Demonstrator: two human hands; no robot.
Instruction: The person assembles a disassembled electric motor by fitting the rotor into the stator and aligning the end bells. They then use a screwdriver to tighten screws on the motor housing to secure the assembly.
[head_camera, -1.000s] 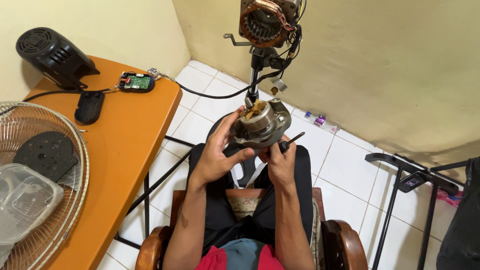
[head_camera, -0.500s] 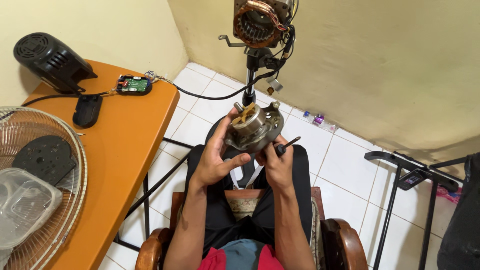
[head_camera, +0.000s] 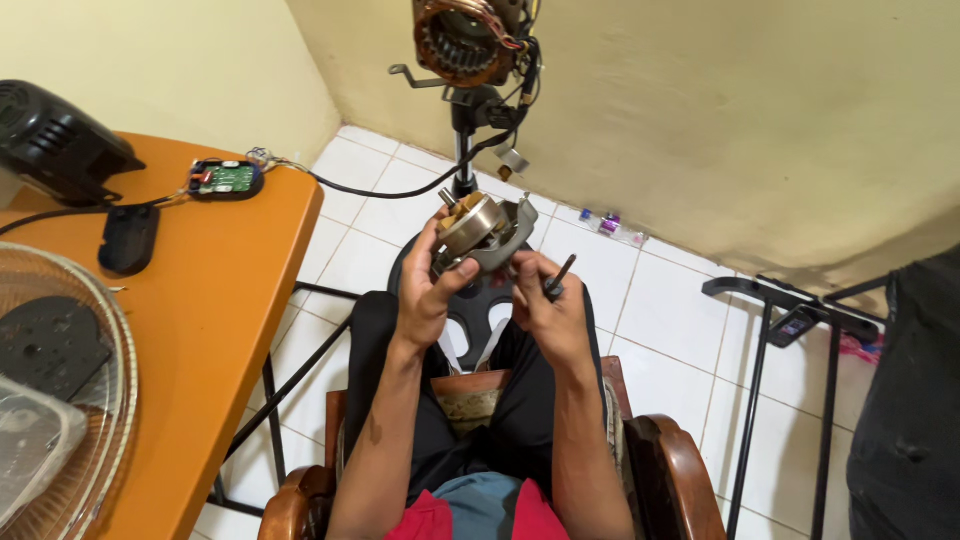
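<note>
Centre of frame, above the lap: fan motor rotor assembly (head_camera: 478, 232), round metal body with grey bracket, shaft end pointing to upper left.

Left hand (head_camera: 425, 290): fingers curled shut around the lower left side of the rotor assembly, thumb pressed on its face.

Right hand (head_camera: 548, 305): fingers closed around a screwdriver (head_camera: 556, 277), dark handle projecting up and to the right; fingertips touching the bracket at the right side of the assembly.

Top centre of frame: stator with copper windings (head_camera: 465, 38) mounted on a fan stand pole (head_camera: 462, 150), directly above the held assembly and apart from it. Black cable (head_camera: 380, 190) running from the pole to the left.

Left of frame: orange tabletop (head_camera: 220, 290). On it, upper left: black motor housing cover (head_camera: 55, 145); beside it, green circuit board (head_camera: 225, 179) in a black shell; black oval cover (head_camera: 129, 238) below. Lower left edge: wire fan guard (head_camera: 95, 420) holding a black round plate (head_camera: 45, 345).

Bottom of frame: wooden chair armrests (head_camera: 670, 480). Right of frame: black metal frame (head_camera: 780, 300) on the white tiled floor (head_camera: 660, 290).
</note>
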